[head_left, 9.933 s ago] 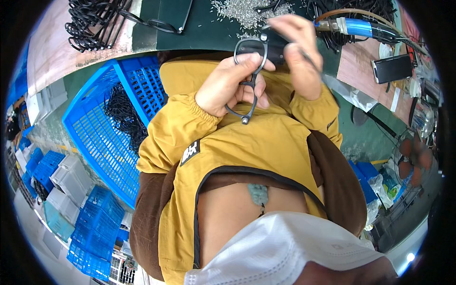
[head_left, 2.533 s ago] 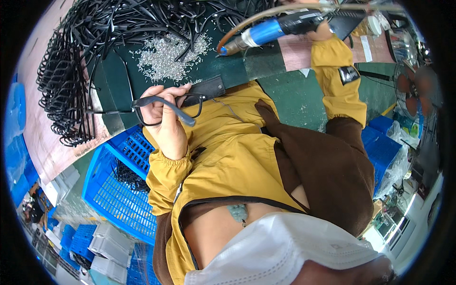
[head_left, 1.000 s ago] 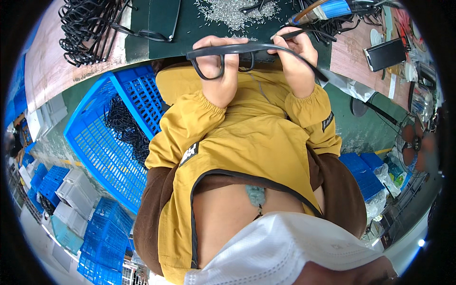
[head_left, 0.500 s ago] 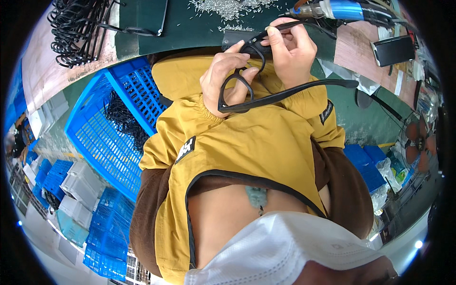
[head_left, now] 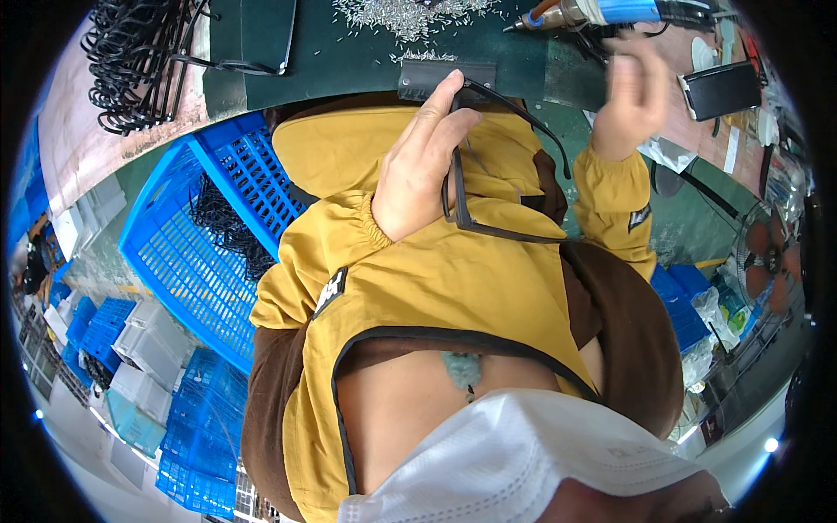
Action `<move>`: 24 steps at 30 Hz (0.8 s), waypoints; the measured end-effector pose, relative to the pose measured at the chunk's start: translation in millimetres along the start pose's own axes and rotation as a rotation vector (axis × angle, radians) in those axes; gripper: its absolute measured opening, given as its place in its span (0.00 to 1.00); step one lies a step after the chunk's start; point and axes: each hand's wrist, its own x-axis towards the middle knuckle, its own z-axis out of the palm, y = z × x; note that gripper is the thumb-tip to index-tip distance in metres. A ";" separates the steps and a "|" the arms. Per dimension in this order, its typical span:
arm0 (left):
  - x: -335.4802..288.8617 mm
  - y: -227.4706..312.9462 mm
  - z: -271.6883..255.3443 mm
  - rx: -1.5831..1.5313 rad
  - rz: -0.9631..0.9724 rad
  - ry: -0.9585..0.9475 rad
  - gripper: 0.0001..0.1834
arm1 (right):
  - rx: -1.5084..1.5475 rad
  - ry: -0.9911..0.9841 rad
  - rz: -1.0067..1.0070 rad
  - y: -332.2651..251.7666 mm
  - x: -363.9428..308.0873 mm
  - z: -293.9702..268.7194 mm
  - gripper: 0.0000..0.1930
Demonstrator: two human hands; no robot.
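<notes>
My left hand (head_left: 417, 170) is closed on a black eyeglasses frame (head_left: 461, 209) above my lap. Both of its temples stick out to the right, one up by the table edge and the other low across my yellow apron. The hand hides much of the front. Off to the right, my right hand (head_left: 635, 100) is raised and smeared by motion, apart from the glasses. Just beyond it lies an electric screwdriver (head_left: 602, 12) with a blue body, its metal tip pointing left. A small dark block (head_left: 427, 80) sits at the table's front edge, right behind my left fingertips.
Small silver screws (head_left: 405, 16) lie heaped on the green mat (head_left: 336, 65). Several black eyeglasses frames (head_left: 135, 65) are stacked at the far left. Beside my left leg stands a blue basket (head_left: 170, 240) holding black pieces. A black phone-like device (head_left: 722, 91) rests on the right.
My right hand has let go of the glasses and moved right, toward the screwdriver. The glasses have turned in my left hand, their front now seen nearly edge-on.
</notes>
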 end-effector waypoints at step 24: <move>8.0 -3.2 -2.8 -0.006 0.038 0.041 0.23 | 1.456 -0.288 0.499 -0.1 35.1 84.3 0.19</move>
